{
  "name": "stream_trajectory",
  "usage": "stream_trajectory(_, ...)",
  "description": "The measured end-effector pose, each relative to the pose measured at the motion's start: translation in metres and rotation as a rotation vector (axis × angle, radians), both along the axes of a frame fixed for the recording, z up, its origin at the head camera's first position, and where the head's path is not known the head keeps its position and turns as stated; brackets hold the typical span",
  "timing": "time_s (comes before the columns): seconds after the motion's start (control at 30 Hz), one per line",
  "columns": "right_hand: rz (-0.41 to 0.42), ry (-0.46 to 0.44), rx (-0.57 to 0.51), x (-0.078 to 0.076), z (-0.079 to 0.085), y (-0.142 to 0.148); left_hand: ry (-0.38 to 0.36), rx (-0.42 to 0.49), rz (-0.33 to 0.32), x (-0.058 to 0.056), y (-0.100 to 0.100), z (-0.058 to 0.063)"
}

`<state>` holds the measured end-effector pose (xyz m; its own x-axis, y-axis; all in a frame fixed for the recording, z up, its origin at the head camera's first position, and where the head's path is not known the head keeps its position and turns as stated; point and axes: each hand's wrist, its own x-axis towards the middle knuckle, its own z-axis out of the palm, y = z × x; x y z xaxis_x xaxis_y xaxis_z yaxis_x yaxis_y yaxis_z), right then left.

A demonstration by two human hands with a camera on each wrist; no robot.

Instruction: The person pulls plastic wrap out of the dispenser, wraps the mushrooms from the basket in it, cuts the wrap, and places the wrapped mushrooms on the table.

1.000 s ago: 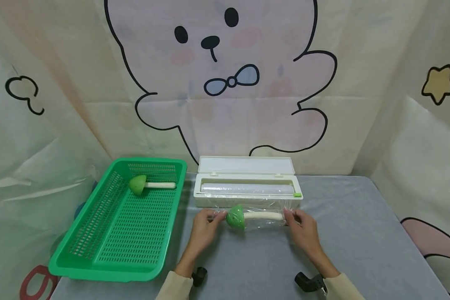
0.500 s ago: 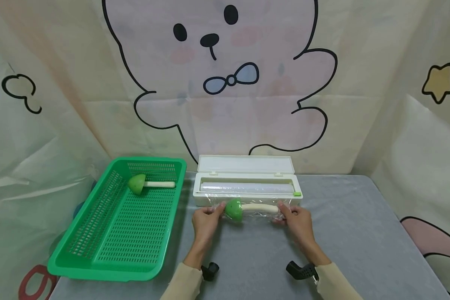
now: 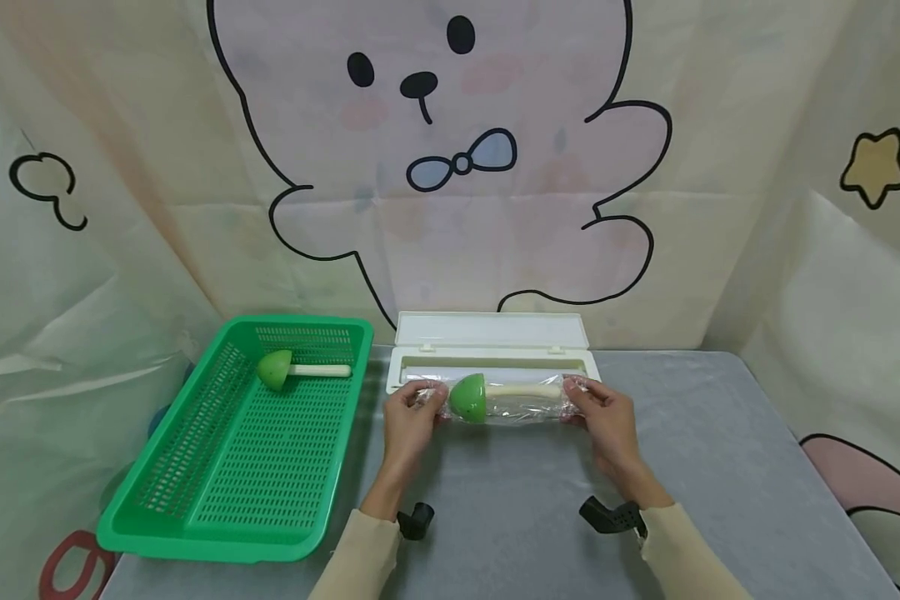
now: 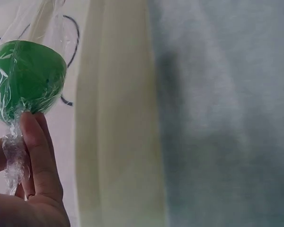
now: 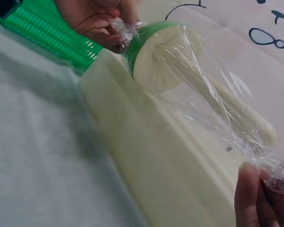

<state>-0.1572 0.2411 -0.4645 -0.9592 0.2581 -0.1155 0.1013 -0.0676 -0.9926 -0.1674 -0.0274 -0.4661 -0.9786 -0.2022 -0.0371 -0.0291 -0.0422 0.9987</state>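
A toy mushroom (image 3: 468, 399) with a green cap and a pale stem is wrapped in clear plastic wrap (image 5: 213, 104), held level in front of the wrap dispenser. My left hand (image 3: 408, 427) pinches the bunched end of the wrap beside the cap. At the stem end my right hand (image 3: 603, 423) grips the other gathered end. The left wrist view shows the green cap (image 4: 31, 78) just above my fingertips, the wrap crumpled between thumb and fingers. In the right wrist view the stem (image 5: 236, 111) runs toward my right fingers.
Behind the hands stands a white plastic wrap dispenser (image 3: 487, 332) with its lid raised and a roll inside. To the left, a green basket (image 3: 217, 546) holds another green-capped mushroom (image 3: 276, 369). A grey cloth (image 3: 510, 517) covers the table.
Both hands have raised the wrapped mushroom up and away from me, so it overlaps the dispenser's front. The wrap at both ends looks more tightly gathered. The basket has stayed put.
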Motion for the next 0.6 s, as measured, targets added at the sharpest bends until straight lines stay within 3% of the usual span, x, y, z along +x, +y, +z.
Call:
stream_trajectory(0.33,0.008,0.06,0.012,-0.019,0.025,0.0,0.067,0.068,-0.019,-0.014,0.0,0.026)
stream_trajectory(0.6,0.085,0.148,-0.042,-0.023,0.036,0.005,0.105,0.084,-0.02,-0.017,-0.002,0.039)
